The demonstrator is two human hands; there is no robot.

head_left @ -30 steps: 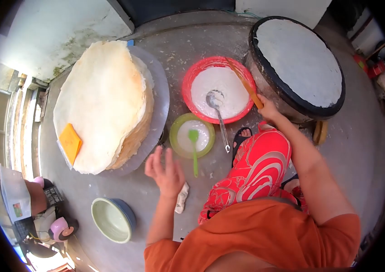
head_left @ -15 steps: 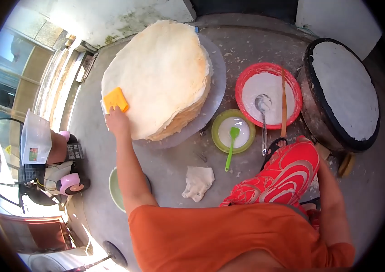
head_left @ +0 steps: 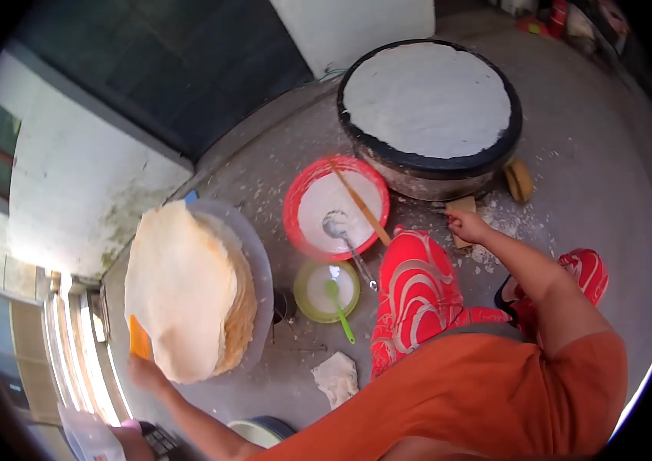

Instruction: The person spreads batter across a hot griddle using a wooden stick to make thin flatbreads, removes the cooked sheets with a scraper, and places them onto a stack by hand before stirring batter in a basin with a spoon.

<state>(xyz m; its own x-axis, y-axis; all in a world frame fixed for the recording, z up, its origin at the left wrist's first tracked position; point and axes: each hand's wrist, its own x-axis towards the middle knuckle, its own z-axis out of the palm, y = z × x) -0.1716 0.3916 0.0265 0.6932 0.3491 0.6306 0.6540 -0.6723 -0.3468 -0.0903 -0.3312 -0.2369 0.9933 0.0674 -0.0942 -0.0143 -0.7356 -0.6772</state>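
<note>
My left hand (head_left: 147,375) grips an orange scraper (head_left: 138,338) at the lower left edge of a tall stack of thin round sheets (head_left: 180,288). Below the round griddle, my right hand (head_left: 467,227) is closed near a flat tan block (head_left: 462,206); what its fingers hold is too small to make out. A white layer (head_left: 427,98) covers the black-rimmed griddle (head_left: 437,164). A wooden stick (head_left: 360,201) lies across the red basin (head_left: 292,206) of white batter, with a metal ladle (head_left: 336,224) in it.
A green bowl (head_left: 309,307) with white liquid and a green brush (head_left: 333,289) stands below the basin. A crumpled cloth (head_left: 336,378) lies on the floor near another basin (head_left: 260,430). A yellow-brown object (head_left: 520,181) sits beside the griddle, with white scraps nearby.
My left hand has moved to the stack and closed on the orange scraper. My right hand has let go of the wooden stick and moved below the griddle. The view has turned.
</note>
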